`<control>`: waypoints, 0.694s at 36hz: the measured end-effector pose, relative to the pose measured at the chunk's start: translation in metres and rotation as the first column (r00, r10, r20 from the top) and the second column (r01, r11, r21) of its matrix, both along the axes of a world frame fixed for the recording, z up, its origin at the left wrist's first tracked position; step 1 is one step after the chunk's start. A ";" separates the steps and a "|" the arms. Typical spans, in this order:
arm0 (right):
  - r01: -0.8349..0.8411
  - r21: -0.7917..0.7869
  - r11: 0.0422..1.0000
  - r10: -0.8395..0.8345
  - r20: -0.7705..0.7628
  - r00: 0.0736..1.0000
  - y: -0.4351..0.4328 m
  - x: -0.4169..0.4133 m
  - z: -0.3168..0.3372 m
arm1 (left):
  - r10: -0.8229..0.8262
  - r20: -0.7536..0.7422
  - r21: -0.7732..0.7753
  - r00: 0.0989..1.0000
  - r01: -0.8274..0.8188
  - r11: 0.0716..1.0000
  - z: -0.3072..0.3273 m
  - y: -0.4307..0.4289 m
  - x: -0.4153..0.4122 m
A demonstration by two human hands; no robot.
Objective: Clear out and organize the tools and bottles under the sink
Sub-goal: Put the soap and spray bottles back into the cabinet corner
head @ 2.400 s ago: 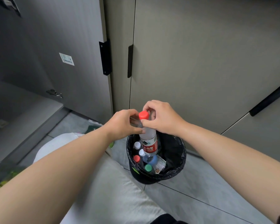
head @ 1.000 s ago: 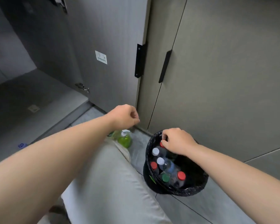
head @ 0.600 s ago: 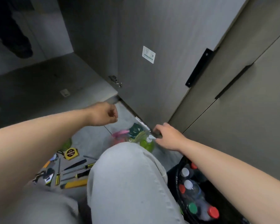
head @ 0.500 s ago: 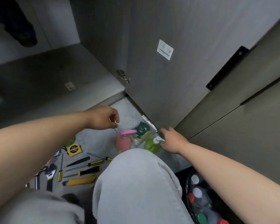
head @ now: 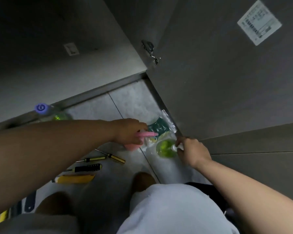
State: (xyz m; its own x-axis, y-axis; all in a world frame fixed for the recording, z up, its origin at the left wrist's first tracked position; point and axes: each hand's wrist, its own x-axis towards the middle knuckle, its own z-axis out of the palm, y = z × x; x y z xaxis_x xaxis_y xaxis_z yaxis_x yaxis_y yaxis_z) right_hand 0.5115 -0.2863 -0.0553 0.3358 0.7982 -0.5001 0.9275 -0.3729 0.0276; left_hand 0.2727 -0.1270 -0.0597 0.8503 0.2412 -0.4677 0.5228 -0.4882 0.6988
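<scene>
Bottles number three on the grey floor tiles (head: 134, 102) in front of the open cabinet. The pink bottle (head: 131, 146) stands near the foot of the open door (head: 210, 73), and the left hand (head: 128, 132) has its fingers curled round the top, a pink nozzle poking out past them. Just beside it, across a clear plastic bag (head: 157, 127) holding something dark green, stands the green bottle (head: 165, 148). The right hand (head: 193, 152) pinches its white pump head. The third, a purple-capped bottle (head: 41, 108) with greenish liquid, sits well apart by the cabinet's sill, its lower part cut off by the left forearm.

We count four tools in plain sight: two slim yellow-and-black screwdrivers (head: 96, 159) whose ends meet, one black-handled screwdriver (head: 88, 168), and one yellow utility knife (head: 74, 179). More dark and yellow shapes lie at the lower left, too hidden by the arm to name.

One white sticker (head: 259, 22) on the door carries printed lines, too blurred for us to read. The purple cap shows a swirl mark. We can read no brand on any bottle.
</scene>
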 end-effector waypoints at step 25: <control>0.028 0.255 0.967 0.020 -0.182 0.983 0.228 -0.043 0.048 | 0.223 0.004 0.067 0.975 -0.222 0.973 -0.035 0.000 -0.045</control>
State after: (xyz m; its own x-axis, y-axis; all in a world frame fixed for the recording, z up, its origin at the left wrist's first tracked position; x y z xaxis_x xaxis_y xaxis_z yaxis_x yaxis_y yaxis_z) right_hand 0.4680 -0.0578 -0.0072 0.2619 0.9060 -0.3325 0.9064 -0.3493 -0.2377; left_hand 0.2273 -0.1275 -0.0947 0.7703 0.4549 -0.4468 0.6258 -0.4048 0.6667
